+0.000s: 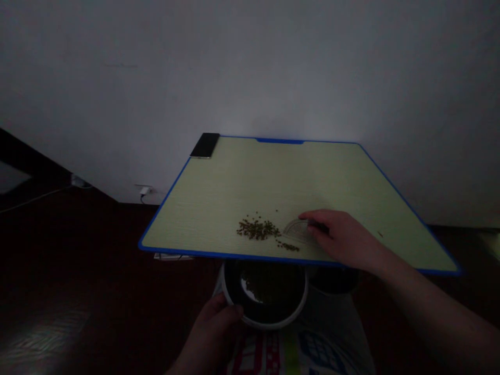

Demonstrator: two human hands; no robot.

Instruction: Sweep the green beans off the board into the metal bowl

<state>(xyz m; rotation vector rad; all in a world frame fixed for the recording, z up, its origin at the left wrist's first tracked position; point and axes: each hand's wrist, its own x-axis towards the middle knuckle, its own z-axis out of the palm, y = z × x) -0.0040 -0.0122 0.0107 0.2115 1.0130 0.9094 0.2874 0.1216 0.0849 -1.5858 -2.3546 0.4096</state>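
My right hand [336, 234] grips a clear protractor [296, 229] by its right side, low over the table. Left of the protractor lies a loose patch of small brown-green beans or seeds [257, 229], with a smaller strip of them nearer the front edge. Below that edge, my left hand [219, 317] holds the rim of a dark bowl [269, 319] with a pale outer wall, thumb over the rim. More small dark grains appear to lie inside the bowl, though dim light hides the detail.
The pale tabletop [281, 177] has a blue edge and stands against a wall. A black phone [205, 145] lies at its back left corner. Another dark round container [334, 280] sits partly under the front edge. A white plug [145, 191] is in the wall socket.
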